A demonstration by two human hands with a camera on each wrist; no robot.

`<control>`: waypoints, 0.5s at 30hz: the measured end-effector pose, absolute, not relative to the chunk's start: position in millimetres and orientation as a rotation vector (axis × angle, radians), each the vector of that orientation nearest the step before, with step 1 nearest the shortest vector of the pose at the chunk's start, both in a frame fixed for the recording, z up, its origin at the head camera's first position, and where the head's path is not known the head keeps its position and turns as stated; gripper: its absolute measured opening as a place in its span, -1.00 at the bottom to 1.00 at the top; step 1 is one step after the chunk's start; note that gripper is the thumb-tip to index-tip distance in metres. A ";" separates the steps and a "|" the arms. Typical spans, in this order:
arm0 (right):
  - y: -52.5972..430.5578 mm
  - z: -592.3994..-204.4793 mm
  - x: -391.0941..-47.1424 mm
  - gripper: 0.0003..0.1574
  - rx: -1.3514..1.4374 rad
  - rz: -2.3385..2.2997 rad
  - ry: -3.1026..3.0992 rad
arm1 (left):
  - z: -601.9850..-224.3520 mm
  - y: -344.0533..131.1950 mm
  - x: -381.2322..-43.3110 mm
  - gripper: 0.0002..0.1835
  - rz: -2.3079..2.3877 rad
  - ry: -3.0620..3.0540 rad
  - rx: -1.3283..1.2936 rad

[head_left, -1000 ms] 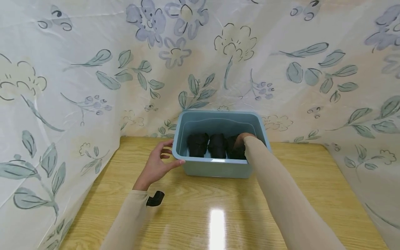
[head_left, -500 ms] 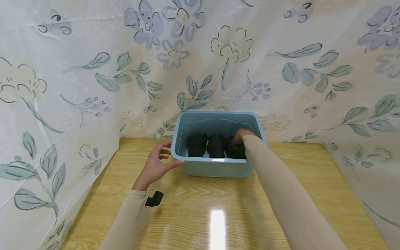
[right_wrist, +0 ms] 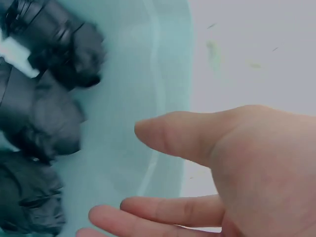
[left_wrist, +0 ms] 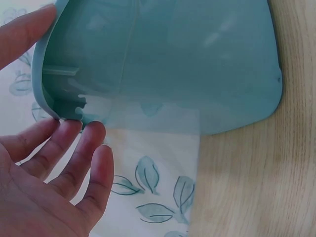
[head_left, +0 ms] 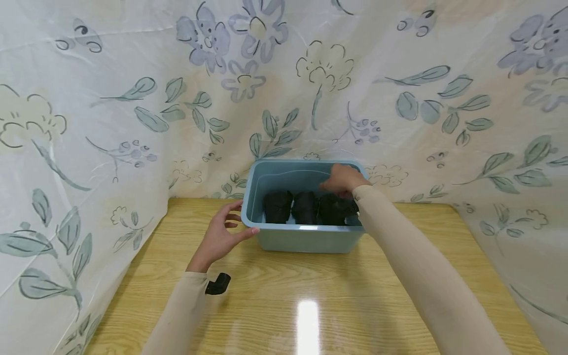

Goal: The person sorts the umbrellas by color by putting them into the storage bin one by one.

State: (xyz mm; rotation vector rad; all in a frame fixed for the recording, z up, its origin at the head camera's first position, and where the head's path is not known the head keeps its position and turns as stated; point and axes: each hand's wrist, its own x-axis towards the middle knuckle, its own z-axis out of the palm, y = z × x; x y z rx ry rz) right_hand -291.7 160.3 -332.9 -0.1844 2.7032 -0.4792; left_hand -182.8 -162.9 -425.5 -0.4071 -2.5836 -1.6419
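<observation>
A blue-grey plastic bin (head_left: 306, 239) stands against the back wall, holding three black, crinkled bundles side by side: a left one (head_left: 277, 208), a middle one (head_left: 305, 209) and a right one (head_left: 332, 210). My left hand (head_left: 217, 240) holds the bin's front left corner, thumb on the front rim and fingertips at the left side; the left wrist view shows the fingertips touching the rim's edge. Above the right bundle, inside the bin's back right part, hovers my right hand (head_left: 345, 179). In the right wrist view its thumb and fingers (right_wrist: 173, 211) are apart, with nothing between them.
The bin rests on a glossy wooden table (head_left: 275, 286). A floral cloth (head_left: 248, 123) hangs behind and along both sides. A black strap piece (head_left: 218, 284) shows beside the left sleeve.
My right hand has left the right bundle and risen toward the bin's back wall, uncovering that bundle. The left hand stays at the bin's corner. The head view has shifted slightly.
</observation>
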 end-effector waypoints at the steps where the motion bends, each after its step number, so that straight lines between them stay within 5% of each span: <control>1: 160.1 -329.2 -288.7 -0.46 -0.215 -0.490 2.719 | -425.1 -163.1 -182.6 -0.15 -1.641 -2.583 -0.406; 7: 166.3 -314.5 -255.4 -0.55 -0.417 -0.598 2.869 | -422.6 -164.5 -181.6 -0.16 -1.635 -2.585 -0.397; 15: 194.9 -320.5 -204.1 -0.35 -0.500 -0.757 3.051 | -424.2 -164.6 -180.1 -0.19 -1.595 -2.582 -0.436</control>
